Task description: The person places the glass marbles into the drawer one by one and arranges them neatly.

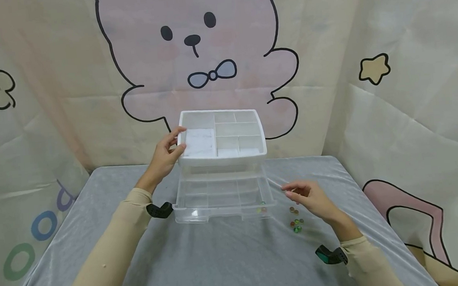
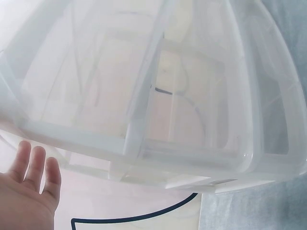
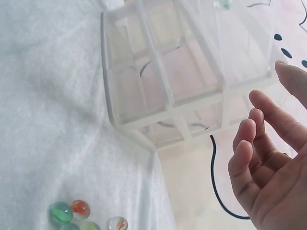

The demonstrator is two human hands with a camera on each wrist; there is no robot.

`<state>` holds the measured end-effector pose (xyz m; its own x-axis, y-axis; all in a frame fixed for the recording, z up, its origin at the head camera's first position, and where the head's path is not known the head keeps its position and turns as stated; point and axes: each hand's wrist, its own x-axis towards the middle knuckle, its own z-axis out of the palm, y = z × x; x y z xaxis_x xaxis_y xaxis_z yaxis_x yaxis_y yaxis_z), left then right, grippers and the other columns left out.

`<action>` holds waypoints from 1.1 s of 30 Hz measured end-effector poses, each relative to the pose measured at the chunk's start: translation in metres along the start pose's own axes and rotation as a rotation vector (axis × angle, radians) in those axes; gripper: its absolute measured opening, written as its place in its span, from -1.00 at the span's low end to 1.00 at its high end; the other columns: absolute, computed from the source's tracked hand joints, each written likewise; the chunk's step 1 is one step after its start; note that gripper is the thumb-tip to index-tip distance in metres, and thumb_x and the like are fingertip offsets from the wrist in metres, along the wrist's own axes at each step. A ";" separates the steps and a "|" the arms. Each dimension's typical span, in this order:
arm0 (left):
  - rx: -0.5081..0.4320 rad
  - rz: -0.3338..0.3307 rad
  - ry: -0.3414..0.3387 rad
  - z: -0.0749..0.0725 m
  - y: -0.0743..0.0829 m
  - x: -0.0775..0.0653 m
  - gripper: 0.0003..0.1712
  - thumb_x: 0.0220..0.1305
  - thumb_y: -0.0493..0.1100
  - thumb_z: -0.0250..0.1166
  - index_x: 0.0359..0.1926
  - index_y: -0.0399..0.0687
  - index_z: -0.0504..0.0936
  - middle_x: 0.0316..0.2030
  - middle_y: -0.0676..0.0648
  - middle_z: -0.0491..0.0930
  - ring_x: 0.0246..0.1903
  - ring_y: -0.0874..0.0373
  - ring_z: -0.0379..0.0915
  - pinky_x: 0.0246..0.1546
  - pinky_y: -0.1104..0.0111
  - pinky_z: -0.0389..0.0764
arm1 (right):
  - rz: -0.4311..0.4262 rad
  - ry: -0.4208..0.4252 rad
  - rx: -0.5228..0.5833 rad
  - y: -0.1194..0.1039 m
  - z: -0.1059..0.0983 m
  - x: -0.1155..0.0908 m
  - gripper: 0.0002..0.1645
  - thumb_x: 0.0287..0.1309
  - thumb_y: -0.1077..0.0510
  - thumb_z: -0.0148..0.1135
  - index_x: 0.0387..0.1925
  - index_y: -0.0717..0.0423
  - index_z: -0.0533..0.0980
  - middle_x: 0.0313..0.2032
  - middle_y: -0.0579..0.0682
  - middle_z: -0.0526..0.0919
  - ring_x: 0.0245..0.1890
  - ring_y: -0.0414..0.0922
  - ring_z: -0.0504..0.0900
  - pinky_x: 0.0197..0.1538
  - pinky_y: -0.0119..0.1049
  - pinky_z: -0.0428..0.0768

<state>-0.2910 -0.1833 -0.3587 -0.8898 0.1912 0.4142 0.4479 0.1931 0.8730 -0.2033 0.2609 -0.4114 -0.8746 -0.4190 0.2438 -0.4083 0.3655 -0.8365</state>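
A clear plastic drawer box with a white compartment tray [image 1: 200,143] on top stands on the cloth. Its lower clear drawer [image 1: 210,212] is pulled out toward me, with a few marbles [image 1: 261,209] in its front right section. At the tray's left edge, my left hand [image 1: 165,154] rests its thumb and fingertips on the rim; three fairly straight fingers show in the left wrist view. My right hand [image 1: 307,197] hovers right of the drawer, fingers loosely bent, with a gap between thumb and forefinger in the right wrist view. Several glass marbles [image 3: 61,213] lie on the cloth below it.
The table wears a grey-blue cloth [image 1: 222,264]. Behind it hangs a printed backdrop [image 1: 237,39] with a pink bear, its side panels flanking the table. Dark camera mounts sit on the left wrist [image 1: 159,210] and the right wrist [image 1: 331,255].
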 end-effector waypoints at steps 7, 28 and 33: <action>0.008 -0.015 0.003 -0.001 -0.001 0.002 -0.41 0.49 -0.23 0.10 0.49 -0.08 0.29 0.48 -0.22 0.21 0.31 -0.23 0.33 -0.07 0.57 0.46 | 0.023 -0.010 0.011 0.017 0.000 -0.001 -0.71 0.38 0.29 0.17 0.04 0.36 0.61 -0.24 -0.29 0.67 -0.44 -0.25 0.51 -0.35 -0.37 0.52; 0.007 0.000 -0.006 0.000 0.000 0.002 -0.41 0.49 -0.24 0.10 0.49 -0.10 0.29 0.46 -0.28 0.23 0.26 -0.22 0.36 -0.12 0.58 0.49 | 0.118 -0.083 0.025 0.067 -0.014 -0.017 -0.61 0.35 0.29 0.21 0.06 0.58 0.54 -0.24 0.00 0.79 -0.41 -0.30 0.60 -0.39 -0.35 0.51; 0.005 -0.005 -0.005 0.001 0.000 0.000 -0.41 0.48 -0.24 0.10 0.48 -0.10 0.30 0.46 -0.26 0.24 0.25 -0.19 0.36 -0.11 0.58 0.49 | 0.138 -0.063 0.003 0.078 -0.016 -0.023 -0.63 0.31 0.30 0.25 0.04 0.53 0.57 -0.25 0.11 0.76 -0.49 -0.32 0.49 -0.43 -0.36 0.46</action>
<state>-0.2912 -0.1824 -0.3588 -0.8917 0.1948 0.4086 0.4439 0.1991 0.8737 -0.2189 0.3126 -0.4743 -0.9042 -0.4165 0.0946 -0.2840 0.4207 -0.8616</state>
